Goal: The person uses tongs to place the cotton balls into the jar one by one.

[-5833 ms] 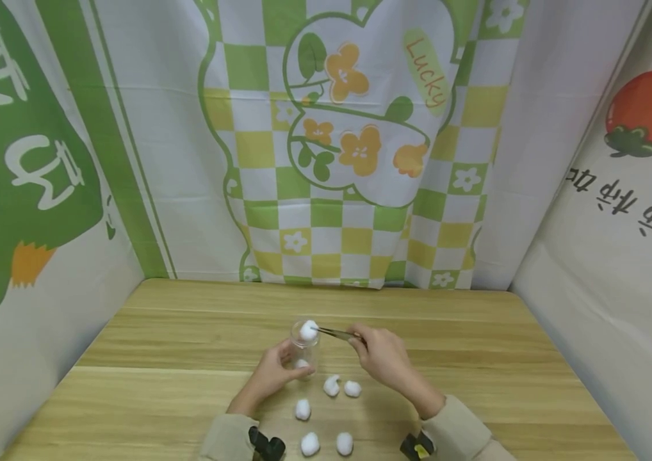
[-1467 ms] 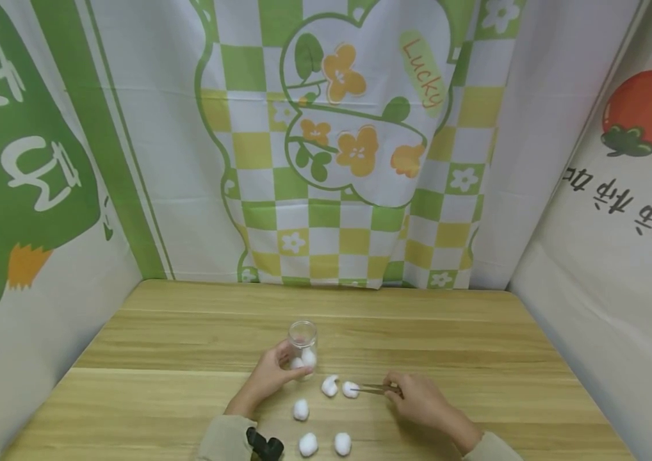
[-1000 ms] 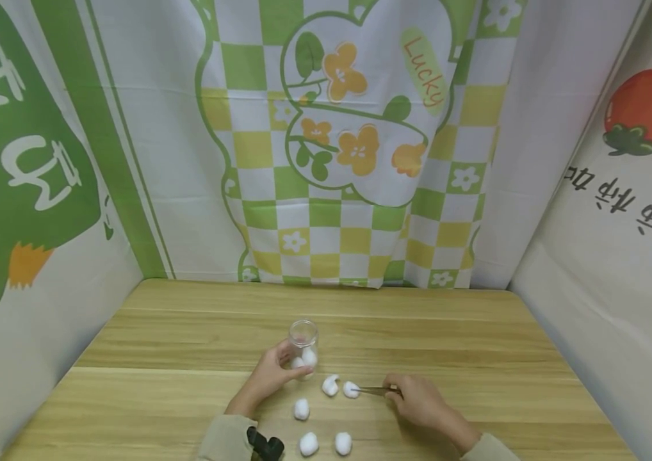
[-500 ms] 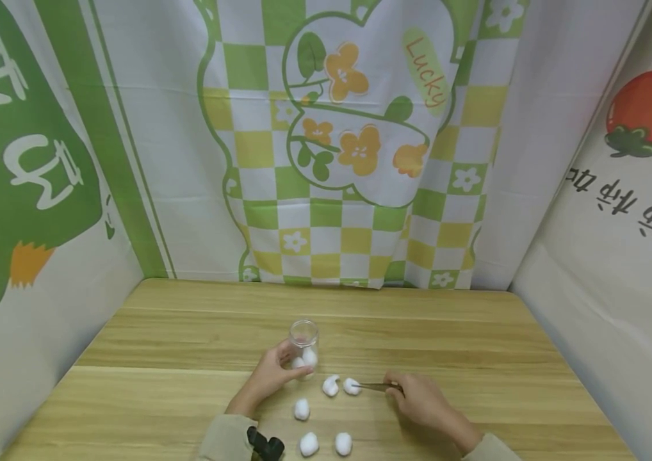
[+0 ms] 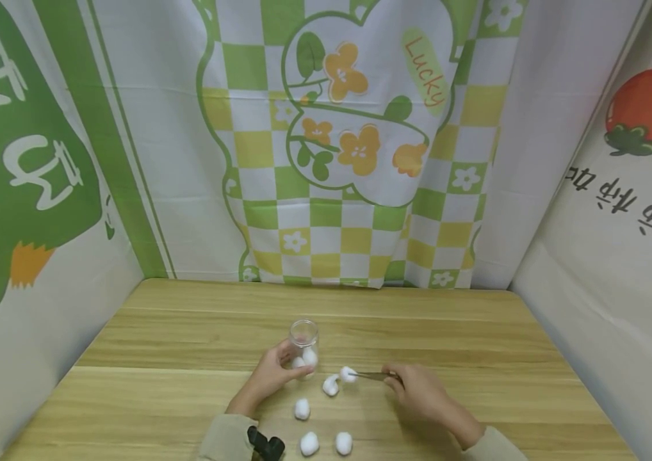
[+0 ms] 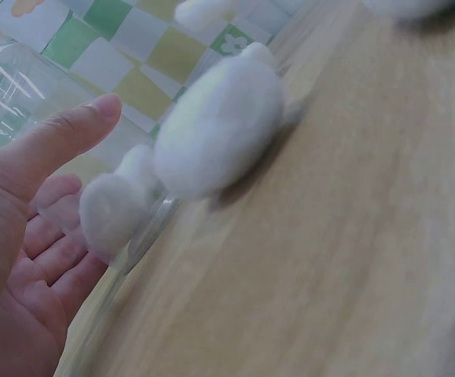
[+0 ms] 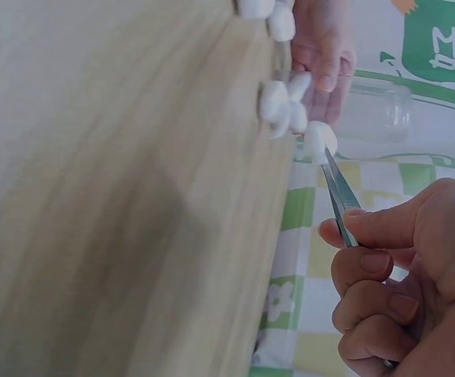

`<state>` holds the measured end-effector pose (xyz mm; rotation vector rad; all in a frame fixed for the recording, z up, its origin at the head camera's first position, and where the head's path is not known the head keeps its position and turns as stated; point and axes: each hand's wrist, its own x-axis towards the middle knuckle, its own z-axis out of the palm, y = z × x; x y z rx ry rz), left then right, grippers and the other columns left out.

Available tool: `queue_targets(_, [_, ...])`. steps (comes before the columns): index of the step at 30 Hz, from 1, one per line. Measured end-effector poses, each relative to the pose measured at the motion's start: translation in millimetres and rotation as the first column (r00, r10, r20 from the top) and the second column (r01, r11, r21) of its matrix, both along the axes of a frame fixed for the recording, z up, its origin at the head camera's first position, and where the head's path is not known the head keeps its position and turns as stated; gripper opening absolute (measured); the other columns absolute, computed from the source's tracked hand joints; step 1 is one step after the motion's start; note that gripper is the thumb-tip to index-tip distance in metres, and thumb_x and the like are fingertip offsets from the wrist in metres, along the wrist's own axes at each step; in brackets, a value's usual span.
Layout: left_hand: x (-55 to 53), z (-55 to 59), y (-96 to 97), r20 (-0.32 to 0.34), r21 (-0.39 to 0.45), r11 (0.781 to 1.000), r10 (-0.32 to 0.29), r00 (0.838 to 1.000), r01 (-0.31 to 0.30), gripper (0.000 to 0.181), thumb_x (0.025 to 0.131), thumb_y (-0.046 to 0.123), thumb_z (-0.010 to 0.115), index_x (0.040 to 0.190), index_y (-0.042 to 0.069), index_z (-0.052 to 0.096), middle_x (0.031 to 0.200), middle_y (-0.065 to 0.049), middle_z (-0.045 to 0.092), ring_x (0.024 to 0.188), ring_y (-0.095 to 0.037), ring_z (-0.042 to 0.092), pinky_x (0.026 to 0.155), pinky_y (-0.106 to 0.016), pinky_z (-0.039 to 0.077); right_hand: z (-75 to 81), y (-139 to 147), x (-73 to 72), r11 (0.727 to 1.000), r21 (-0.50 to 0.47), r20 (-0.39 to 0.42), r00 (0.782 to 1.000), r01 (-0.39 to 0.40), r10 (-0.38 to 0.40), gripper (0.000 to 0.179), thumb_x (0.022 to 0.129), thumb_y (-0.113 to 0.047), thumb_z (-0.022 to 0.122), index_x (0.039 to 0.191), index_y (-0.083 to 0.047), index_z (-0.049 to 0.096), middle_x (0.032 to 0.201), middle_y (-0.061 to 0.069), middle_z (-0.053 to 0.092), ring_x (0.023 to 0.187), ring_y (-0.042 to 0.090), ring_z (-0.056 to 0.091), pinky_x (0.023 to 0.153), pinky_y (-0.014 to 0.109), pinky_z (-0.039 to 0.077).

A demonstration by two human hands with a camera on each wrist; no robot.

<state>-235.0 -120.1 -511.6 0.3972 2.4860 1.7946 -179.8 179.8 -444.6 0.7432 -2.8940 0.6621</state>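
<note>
My left hand [image 5: 273, 374] holds a clear jar [image 5: 304, 334] upright on the table, thumb on one side and fingers round the other. White cotton balls [image 6: 117, 212] lie at the bottom of the jar. My right hand [image 5: 421, 392] pinches metal tweezers [image 5: 373, 376] between thumb and fingers. A cotton ball [image 7: 321, 141] is caught in the tweezer tips, lifted a little off the table, right of the jar. Just below it, a curled cotton ball [image 5: 330, 385] lies on the wood.
Closer to the front lie three more cotton balls, one left [image 5: 301, 409], one in the middle [image 5: 309, 444] and one right [image 5: 344, 443]. The wooden table [image 5: 199, 326] ends at a patterned cloth [image 5: 355, 211] behind, with printed cloth walls at both sides.
The right hand has put the earlier cotton ball in the jar, moved right, taken another with the tweezers and now raised it slightly towards the jar. The left hand stays on the jar.
</note>
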Motion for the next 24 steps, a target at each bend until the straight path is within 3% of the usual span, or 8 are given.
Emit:
queue_targets(6, [0.0, 0.4, -0.4, -0.003, -0.002, 1.000, 0.009, 1.000, -0.009, 0.062, 0.077, 0.018, 0.081, 0.130, -0.001, 0.054, 0.129, -0.024, 0.062, 0.123, -0.041, 0.057, 0.109, -0.052, 0.045, 7.7, -4, -4.4, 1.000, -0.024, 0.010, 1.000, -0.016, 0.016, 0.012, 0.092, -0.011, 0.061, 0.100, -0.003, 0.067, 0.062, -0.005, 0.055, 0.049, -0.003, 0.031, 0.043, 0.013, 0.024])
queue_targets(13, [-0.1, -0.8, 0.3, 0.005, -0.001, 1.000, 0.011, 1.000, -0.011, 0.061, 0.077, 0.018, 0.080, 0.130, 0.000, 0.055, 0.129, -0.024, 0.062, 0.124, -0.041, 0.057, 0.109, -0.052, 0.044, 13.0, -7, -6.1, 1.000, 0.004, -0.028, 1.000, 0.001, -0.001, 0.010, 0.091, -0.012, 0.063, 0.097, -0.006, 0.067, 0.065, -0.002, 0.062, 0.050, -0.002, 0.032, 0.043, 0.013, 0.023])
queue_targets(24, [-0.1, -1.6, -0.8, 0.009, 0.008, 1.000, 0.003, 1.000, -0.003, 0.061, 0.078, 0.019, 0.080, 0.130, -0.001, 0.054, 0.131, -0.025, 0.060, 0.124, -0.041, 0.056, 0.109, -0.053, 0.044, 22.3, -12, -9.4, 1.000, 0.003, -0.081, 0.997, 0.017, -0.016, 0.009, 0.091, -0.013, 0.063, 0.096, -0.008, 0.069, 0.065, -0.004, 0.061, 0.051, -0.003, 0.032, 0.043, 0.013, 0.024])
